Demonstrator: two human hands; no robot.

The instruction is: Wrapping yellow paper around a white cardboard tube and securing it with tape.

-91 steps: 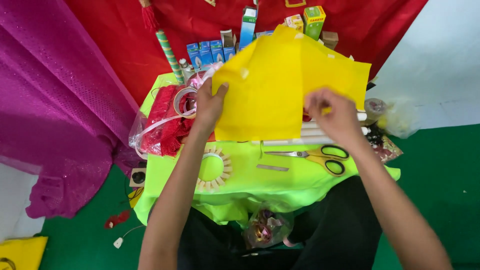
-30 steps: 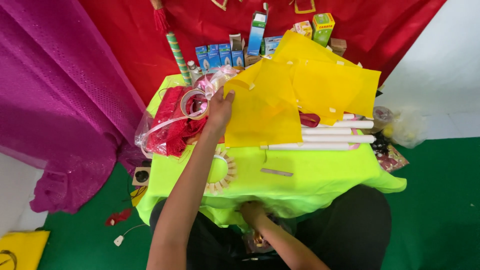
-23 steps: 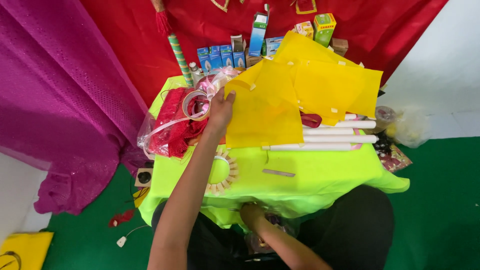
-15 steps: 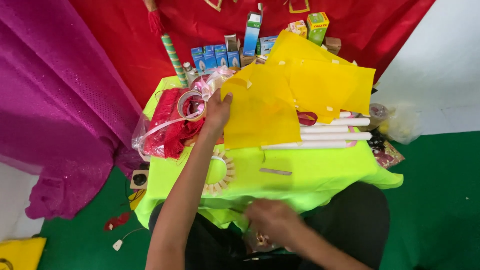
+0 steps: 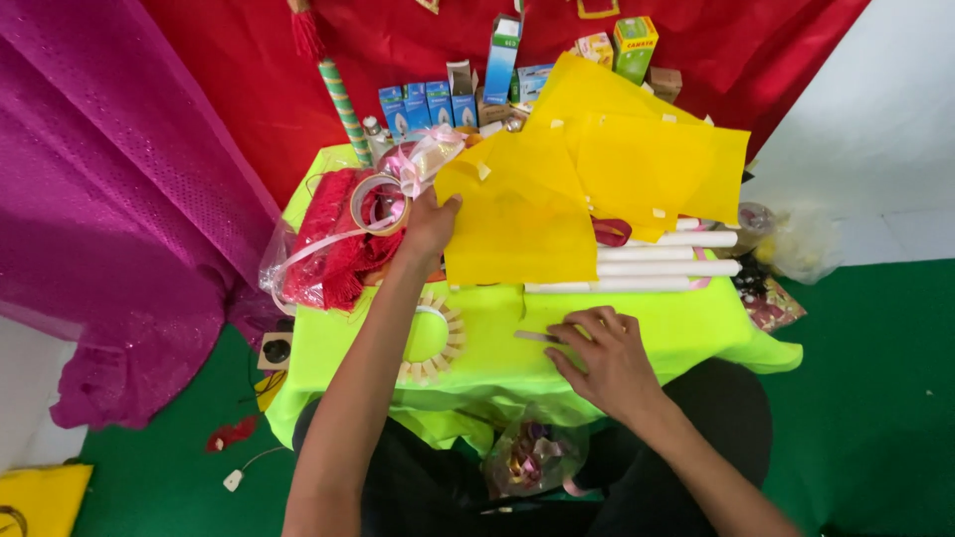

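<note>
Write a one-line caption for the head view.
Left hand presses yellow sheets; right hand fingers a small strip on the lime tablecloth.

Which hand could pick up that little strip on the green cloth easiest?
Probably the right hand: its fingertips already rest at the small strip on the green cloth. The left hand is farther up, pressing on the yellow sheet.

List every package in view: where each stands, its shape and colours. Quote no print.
Blue boxes: a row of small upright cartons at the table's back, left of centre.
Tall box: blue and white, upright, right of that row.
Green box: green and yellow carton, back right, behind the yellow sheets.
Brown box: small, beside the green one.
</note>
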